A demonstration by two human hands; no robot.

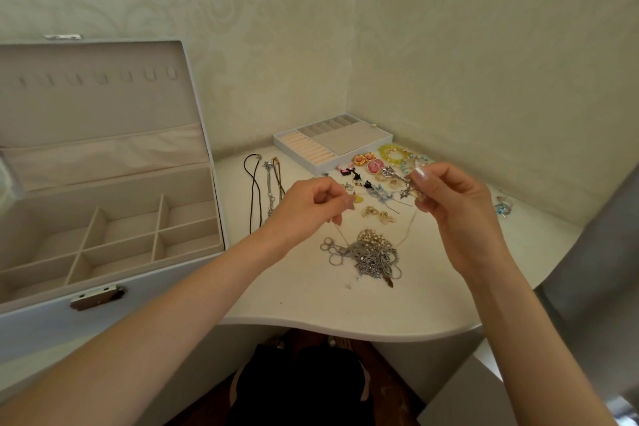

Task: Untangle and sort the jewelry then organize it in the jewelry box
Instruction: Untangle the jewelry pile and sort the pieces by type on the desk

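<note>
Two hands up over the white table, left hand pinching a thin chain at its fingertips, right hand pinching a silver charm cluster, chain trailing down into the tangled pile of silver chains, open jewelry box on the left, three necklaces laid out just beside it

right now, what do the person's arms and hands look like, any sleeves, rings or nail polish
The left forearm and right forearm are bare, with no sleeves in view. No ring shows on the left hand or the right hand, and neither wrist carries a watch or bracelet. The right thumbnail has a pale, pearly, glossy polish.
</note>
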